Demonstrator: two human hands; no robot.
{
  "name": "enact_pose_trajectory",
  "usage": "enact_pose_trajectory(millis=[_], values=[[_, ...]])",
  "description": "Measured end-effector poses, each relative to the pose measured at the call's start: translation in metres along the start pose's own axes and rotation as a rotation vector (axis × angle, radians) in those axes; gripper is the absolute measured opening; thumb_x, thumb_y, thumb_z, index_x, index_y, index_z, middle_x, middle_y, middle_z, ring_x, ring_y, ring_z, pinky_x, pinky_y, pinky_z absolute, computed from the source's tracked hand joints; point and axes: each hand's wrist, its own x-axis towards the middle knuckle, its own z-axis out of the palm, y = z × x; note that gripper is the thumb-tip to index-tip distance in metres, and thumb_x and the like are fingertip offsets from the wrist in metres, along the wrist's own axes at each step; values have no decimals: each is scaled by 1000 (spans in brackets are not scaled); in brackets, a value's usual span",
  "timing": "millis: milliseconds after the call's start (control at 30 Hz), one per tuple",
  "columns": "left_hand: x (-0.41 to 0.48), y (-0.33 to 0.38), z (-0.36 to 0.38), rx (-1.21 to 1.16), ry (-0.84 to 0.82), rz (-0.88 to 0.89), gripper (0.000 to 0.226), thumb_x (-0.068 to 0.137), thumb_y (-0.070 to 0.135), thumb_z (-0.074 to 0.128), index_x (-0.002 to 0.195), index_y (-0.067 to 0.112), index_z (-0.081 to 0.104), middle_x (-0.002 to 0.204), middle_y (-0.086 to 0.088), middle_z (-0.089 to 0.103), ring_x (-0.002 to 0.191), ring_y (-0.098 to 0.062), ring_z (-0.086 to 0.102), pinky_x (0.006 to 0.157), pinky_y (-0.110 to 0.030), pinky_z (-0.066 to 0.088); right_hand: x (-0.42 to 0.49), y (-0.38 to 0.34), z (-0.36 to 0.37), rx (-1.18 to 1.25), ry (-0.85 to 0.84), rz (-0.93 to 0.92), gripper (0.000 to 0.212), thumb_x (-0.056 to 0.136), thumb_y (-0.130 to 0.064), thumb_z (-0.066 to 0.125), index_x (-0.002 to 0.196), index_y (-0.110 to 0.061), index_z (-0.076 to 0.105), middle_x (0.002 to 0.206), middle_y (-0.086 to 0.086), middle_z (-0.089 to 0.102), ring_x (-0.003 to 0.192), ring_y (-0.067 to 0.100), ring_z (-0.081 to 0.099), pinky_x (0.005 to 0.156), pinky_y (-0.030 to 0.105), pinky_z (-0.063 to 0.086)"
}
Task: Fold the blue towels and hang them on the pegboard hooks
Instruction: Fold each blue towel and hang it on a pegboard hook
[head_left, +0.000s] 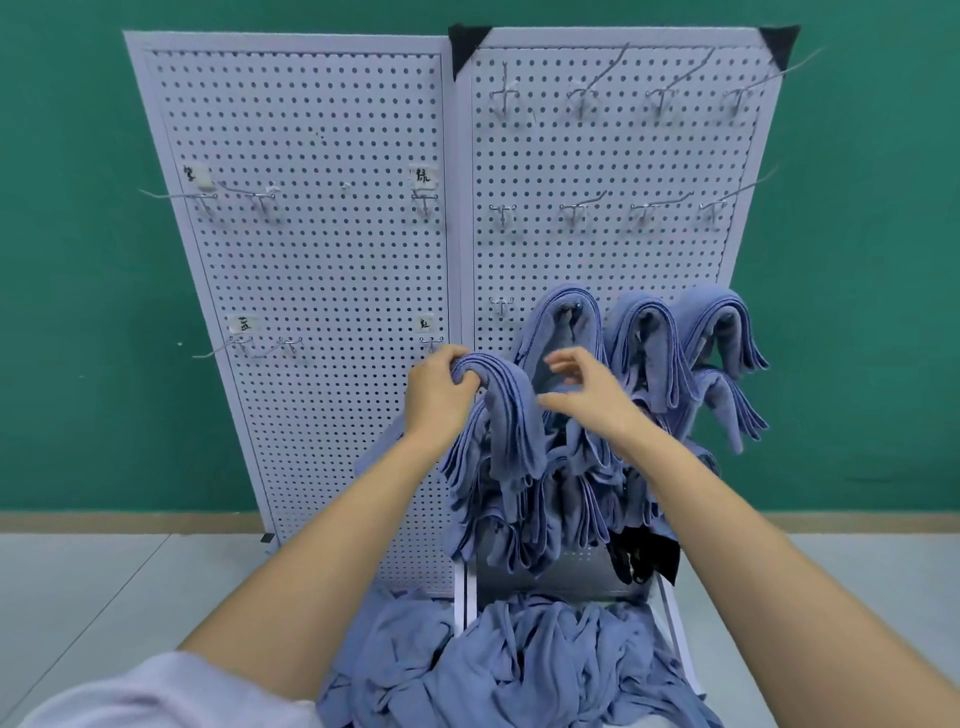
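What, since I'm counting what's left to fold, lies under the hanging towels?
A loose heap of unfolded blue towels at the pegboard's foot. How many it holds can't be told, and something black is partly covered by the hung towels.

Close head view toward pegboard (322, 270)

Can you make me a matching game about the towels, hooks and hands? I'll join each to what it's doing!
Things
1. front folded blue towel
2. crumpled blue towel heap
3. top thin metal hooks on right white pegboard
4. right hand

States
A. bare, nothing hanging
B. open, gripping nothing
C. lying on the grey floor
D. gripped by the left hand

Pairs: 1-D, 2-C, 3-A, 4-B
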Motion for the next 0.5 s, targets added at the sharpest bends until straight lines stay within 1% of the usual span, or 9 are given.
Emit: enact_pose_trajectory(millis=[67,100,133,200,233,300,367,433,500], values=[[0,9,5,27,-26,47,18,85,9,59,98,16,68,79,2,68,74,-18,64,72,-36,55,6,-7,14,-136,-4,-126,57,80,-30,73,129,-21,44,125,-1,46,116,16,39,95,34,38],[0,13,7,22,-34,65,19,84,7,59,98,16,68,79,3,68,74,-17,63,71,-33,54,8,-9,20,-223,30,-161,60,79,-34,74,129,-21,44,122,-2,45,115,16,37,94,32,37],[1,16,9,13,-40,79,20,84,6,58,98,16,69,80,3,69,73,-16,62,70,-28,52,11,-9,24,-305,87,-184,58,79,-35,72,128,-20,45,119,-2,44,113,16,36,91,31,37],[1,19,10,-6,-50,109,20,84,5,60,99,16,70,79,6,67,71,-9,59,65,-15,46,15,-8,26,-387,206,-214,44,86,-30,63,125,-18,48,120,0,48,113,19,42,85,33,41],[1,20,10,-5,-61,129,20,85,6,62,101,16,70,79,9,65,70,-6,58,62,-10,43,17,-7,25,-392,240,-220,38,89,-26,58,124,-17,50,121,2,51,112,22,46,85,36,44],[1,16,7,23,-94,170,22,85,7,64,104,16,69,83,10,65,71,-2,57,62,-5,41,20,-5,20,-364,265,-226,33,92,-22,53,124,-15,53,120,3,55,110,22,52,85,39,47],[3,15,3,39,-106,195,25,84,5,64,106,15,70,84,11,65,71,3,55,64,-1,40,21,-7,16,-320,285,-244,32,93,-20,53,125,-14,54,120,2,57,108,19,55,84,32,44],[9,19,-3,30,-66,218,27,84,2,62,107,14,70,84,10,65,69,5,54,64,1,40,24,-17,13,-269,313,-276,32,94,-19,53,126,-13,55,120,1,57,108,16,54,85,24,39],[21,28,-9,-7,-11,245,27,85,1,60,107,12,70,84,7,65,67,4,54,62,0,40,33,-30,10,-210,349,-314,32,93,-16,54,125,-12,56,119,1,59,108,15,54,86,21,38]])
